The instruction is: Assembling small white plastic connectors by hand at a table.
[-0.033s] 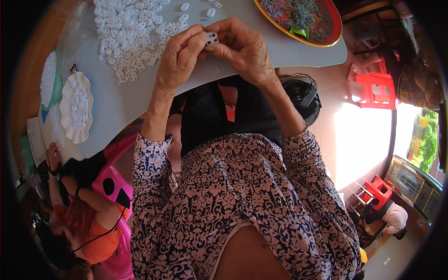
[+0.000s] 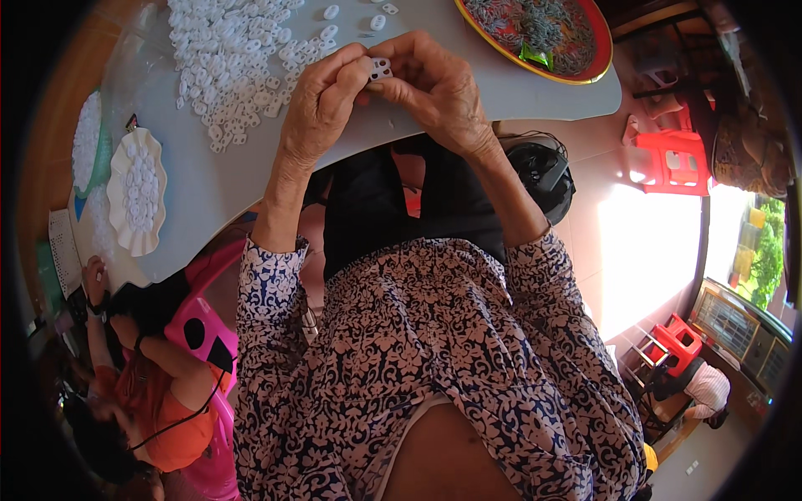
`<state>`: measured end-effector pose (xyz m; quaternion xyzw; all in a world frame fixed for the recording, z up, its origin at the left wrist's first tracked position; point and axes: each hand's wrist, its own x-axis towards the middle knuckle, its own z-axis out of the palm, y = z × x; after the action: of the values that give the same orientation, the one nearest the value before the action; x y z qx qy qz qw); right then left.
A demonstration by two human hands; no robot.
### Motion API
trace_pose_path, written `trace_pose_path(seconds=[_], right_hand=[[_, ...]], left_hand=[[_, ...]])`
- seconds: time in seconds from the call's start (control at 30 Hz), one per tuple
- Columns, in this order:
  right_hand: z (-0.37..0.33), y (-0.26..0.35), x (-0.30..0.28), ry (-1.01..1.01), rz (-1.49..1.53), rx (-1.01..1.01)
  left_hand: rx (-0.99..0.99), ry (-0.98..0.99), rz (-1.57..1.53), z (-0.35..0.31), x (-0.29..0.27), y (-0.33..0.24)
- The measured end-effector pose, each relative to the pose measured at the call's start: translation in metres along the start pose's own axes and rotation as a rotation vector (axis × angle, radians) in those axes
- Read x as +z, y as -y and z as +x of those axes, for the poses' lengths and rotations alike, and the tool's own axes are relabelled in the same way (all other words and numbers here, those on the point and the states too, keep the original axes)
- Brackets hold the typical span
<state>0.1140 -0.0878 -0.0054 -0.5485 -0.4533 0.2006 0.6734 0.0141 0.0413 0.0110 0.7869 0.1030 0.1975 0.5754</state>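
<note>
Over the table's near edge, my left hand (image 2: 322,104) and my right hand (image 2: 439,93) meet, fingertips pinched together. Between them is a small white plastic piece with dark holes (image 2: 380,69); its left end is hidden by my fingers. Both hands are closed on it. Just left of my hands spreads a big heap of similar white plastic pieces (image 2: 221,63). A few loose white oval pieces (image 2: 378,22) lie beyond my fingers. To the right sits a red round tray with a gold rim (image 2: 597,63), holding many small grey metal-looking parts and a green packet (image 2: 536,56).
On the grey table (image 2: 196,175), a cream scalloped dish (image 2: 121,196) of white ovals stands at left, beside a green container (image 2: 102,159). A person in orange (image 2: 180,417) sits near a pink chair (image 2: 205,321). Red stools (image 2: 672,163) stand on the floor at right.
</note>
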Motion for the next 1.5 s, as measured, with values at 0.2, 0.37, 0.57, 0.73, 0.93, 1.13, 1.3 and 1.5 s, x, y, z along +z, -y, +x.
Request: trace_pose_path(seconds=[0.2, 0.37, 0.57, 0.73, 0.93, 1.13, 1.3, 1.5], right_hand=[[0.001, 0.003, 0.000, -0.006, -0.145, -0.028], [0.001, 0.009, 0.002, -0.012, -0.152, -0.023], [-0.001, 0.008, 0.000, -0.007, -0.173, -0.031], [-0.001, 0.011, -0.001, -0.016, -0.187, -0.044], [-0.002, 0.007, -0.003, -0.040, -0.194, -0.088], [0.000, 0.010, -0.002, -0.039, -0.235, -0.052], [-0.002, 0.008, -0.001, -0.030, 0.075, 0.048], [0.002, 0.019, -0.005, -0.029, -0.027, 0.095]], left_hand=[[0.012, -0.005, 0.029, 0.000, 0.001, 0.000], [0.003, -0.021, 0.025, -0.002, 0.003, -0.002], [0.166, 0.033, 0.092, -0.001, 0.003, 0.004], [0.271, 0.043, 0.185, 0.000, 0.002, 0.006], [0.206, 0.062, 0.080, 0.000, 0.004, 0.003], [0.029, 0.036, -0.013, 0.002, 0.006, -0.009], [-0.011, -0.007, -0.011, 0.001, 0.006, -0.011], [0.076, 0.002, -0.013, -0.001, 0.008, -0.010]])
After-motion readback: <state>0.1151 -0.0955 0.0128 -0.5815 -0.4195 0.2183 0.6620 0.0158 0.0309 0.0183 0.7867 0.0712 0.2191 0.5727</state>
